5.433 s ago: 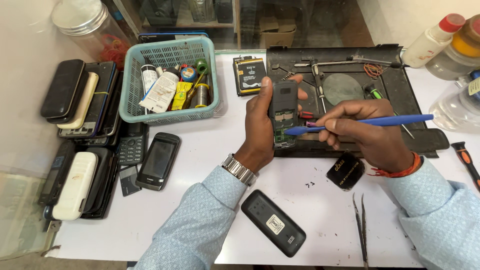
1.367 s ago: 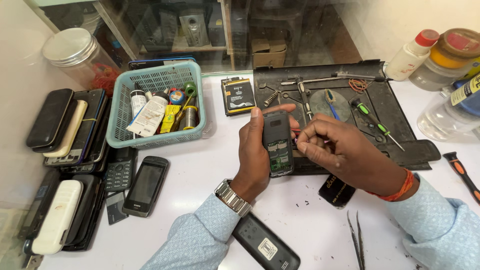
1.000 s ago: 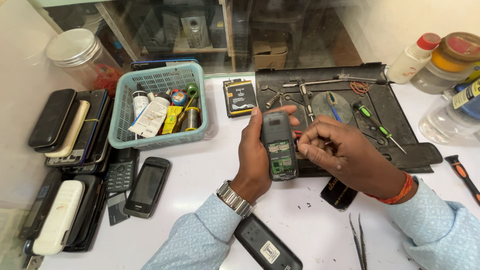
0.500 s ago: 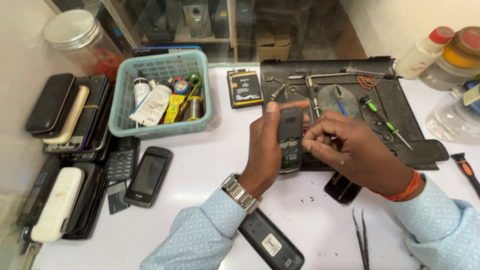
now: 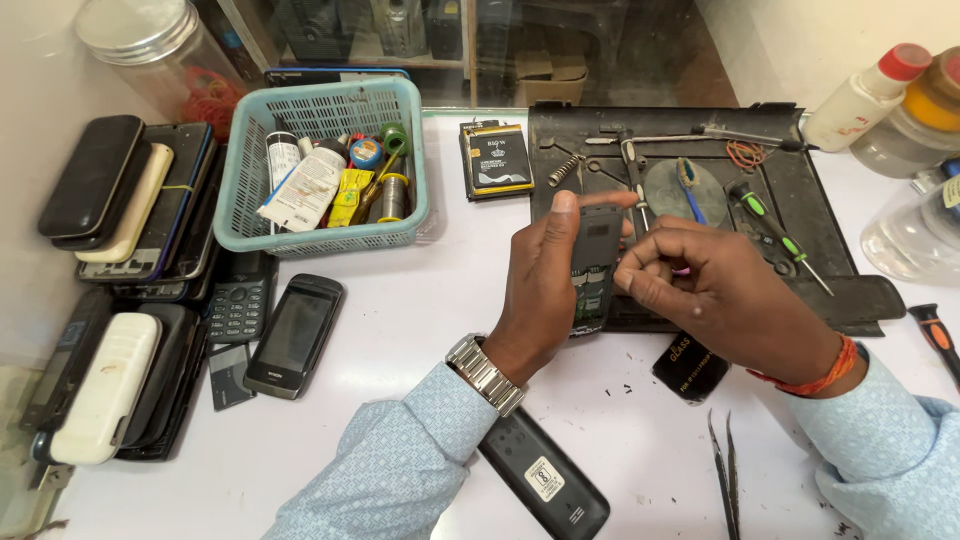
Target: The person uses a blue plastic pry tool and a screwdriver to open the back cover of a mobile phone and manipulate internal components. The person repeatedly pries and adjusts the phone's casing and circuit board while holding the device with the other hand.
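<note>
**Two hands on an opened phone at a repair bench**

At the far left lies a stack of old phones point(image 5: 110, 200), with more handsets below it, among them a white one point(image 5: 100, 390) and a dark touchscreen phone point(image 5: 295, 335) lying flat on the white table point(image 5: 400, 330). Behind these stands a clear jar point(image 5: 150, 50), and beside it a light blue basket point(image 5: 325, 170) filled with tubes, tape rolls and small bottles.

Near the middle, the left hand point(image 5: 540, 290) holds a dark phone point(image 5: 592, 270) upright above the table, fingers curled round its edge and the thumb stretched up along its side. A metal watch point(image 5: 485, 372) sits on that wrist. A battery point(image 5: 497, 160) lies flat just beyond.

The right hand point(image 5: 715, 295) is right beside the phone, thumb and forefinger pressed together at its edge; whether they pinch anything I cannot tell. Behind it a black mat point(image 5: 800, 200) carries screwdrivers point(image 5: 780, 235). Tweezers point(image 5: 725, 470) lie near the front edge, with bottles point(image 5: 860, 95) at the far right.
</note>
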The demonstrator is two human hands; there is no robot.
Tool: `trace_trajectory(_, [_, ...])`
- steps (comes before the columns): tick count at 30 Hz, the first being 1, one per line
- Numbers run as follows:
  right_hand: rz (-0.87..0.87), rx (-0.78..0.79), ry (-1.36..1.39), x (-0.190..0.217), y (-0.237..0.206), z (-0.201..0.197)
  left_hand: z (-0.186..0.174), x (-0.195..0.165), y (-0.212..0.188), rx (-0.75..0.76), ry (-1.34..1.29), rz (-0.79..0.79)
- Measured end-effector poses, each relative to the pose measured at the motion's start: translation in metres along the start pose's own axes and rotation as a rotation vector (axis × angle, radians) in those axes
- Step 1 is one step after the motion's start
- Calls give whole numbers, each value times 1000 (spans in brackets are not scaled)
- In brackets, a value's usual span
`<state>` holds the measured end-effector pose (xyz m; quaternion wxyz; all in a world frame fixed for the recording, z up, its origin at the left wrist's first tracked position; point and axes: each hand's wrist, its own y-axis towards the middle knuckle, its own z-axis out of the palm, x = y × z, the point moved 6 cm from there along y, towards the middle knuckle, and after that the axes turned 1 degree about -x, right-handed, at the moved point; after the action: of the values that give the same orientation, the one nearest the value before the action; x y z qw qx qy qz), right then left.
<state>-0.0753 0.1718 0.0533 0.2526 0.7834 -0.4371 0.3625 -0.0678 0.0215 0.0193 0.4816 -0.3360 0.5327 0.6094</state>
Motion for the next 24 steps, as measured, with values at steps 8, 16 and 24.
trace_trajectory(8, [70, -73, -24, -4, 0, 3, -2, 2, 0, -25, 24, 15])
trace_trajectory(16, [328, -59, 191, -14, 5, 11, -7, 11, 5, -85, -167, -139])
trace_trajectory(24, [347, -22, 375, -22, 6, 14, -7, 18, 8, -78, -262, -255])
